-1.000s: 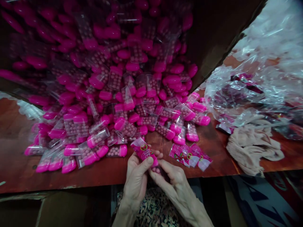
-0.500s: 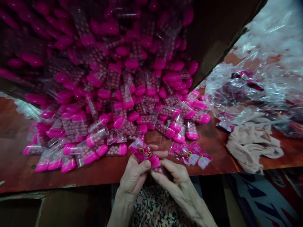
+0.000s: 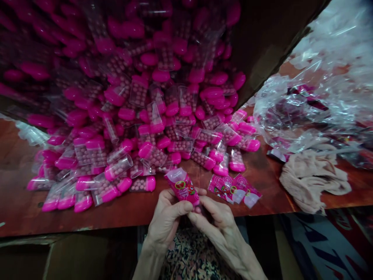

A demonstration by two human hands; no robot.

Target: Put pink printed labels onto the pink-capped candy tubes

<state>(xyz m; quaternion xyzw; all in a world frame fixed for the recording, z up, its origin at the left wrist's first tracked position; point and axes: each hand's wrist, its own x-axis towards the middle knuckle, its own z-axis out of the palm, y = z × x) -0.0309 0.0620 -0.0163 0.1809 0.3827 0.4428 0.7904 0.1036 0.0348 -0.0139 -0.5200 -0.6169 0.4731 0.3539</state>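
Note:
Between both hands is a pink printed sleeve (image 3: 184,189) with fruit pictures and a pale top end. At its lower end a candy tube (image 3: 198,209) with round pink candies shows, mostly hidden by fingers; how far the sleeve covers it I cannot tell. My left hand (image 3: 167,214) is closed on the sleeve, its thumb pressed on the front. My right hand (image 3: 217,217) pinches the candy tube at the sleeve's lower end. Right of the hands, several flat printed sleeves (image 3: 230,188) lie overlapping on the table (image 3: 171,212).
A large heap of clear candy tubes with pink caps (image 3: 154,153) spills from a dark cardboard box (image 3: 262,42) onto the table. To the right lie a crumpled beige cloth (image 3: 311,179) and clear plastic bags (image 3: 279,109), with more translucent pieces behind.
The printed sleeve has turned more upright, its front now facing me more. My left fingers have drawn in behind it. Both hands stay in nearly the same place.

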